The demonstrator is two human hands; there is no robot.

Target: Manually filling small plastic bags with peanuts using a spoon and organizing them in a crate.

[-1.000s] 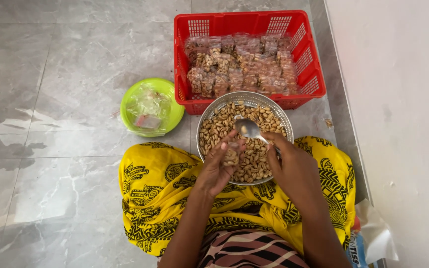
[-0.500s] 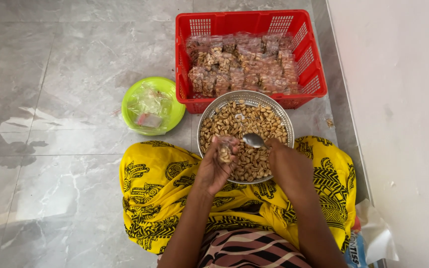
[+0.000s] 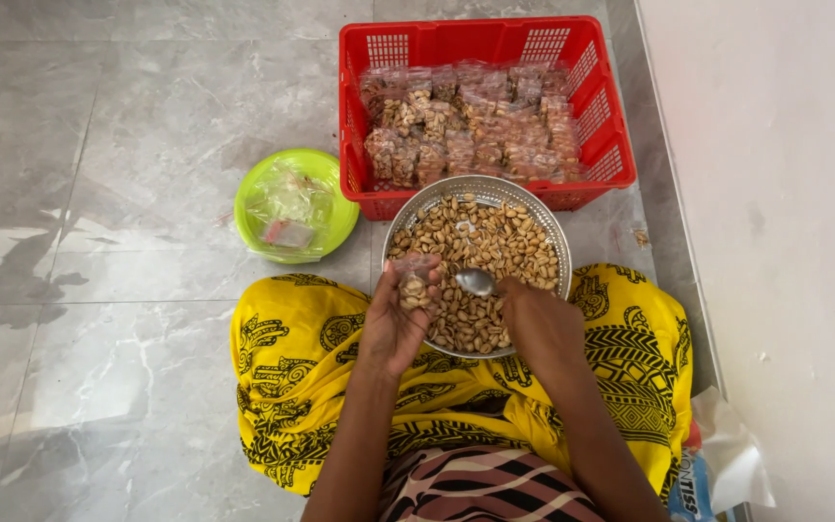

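Sitting on the tiled floor, head view: left hand grasps a small clear bag, part-filled with peanuts, upright at the near-left rim of the metal bowl. Right hand is closed around a spoon, its bowl just beside the bag mouth, over the peanuts. Bowl rests on the yellow-wrapped lap. Red crate of filled packets touches the bowl's far rim; green bowl with plastic sits at floor left. Risk: narrow bag mouth, so a tilted spoon could drop nuts onto lap or floor; a loose pinch could let the bag slump.
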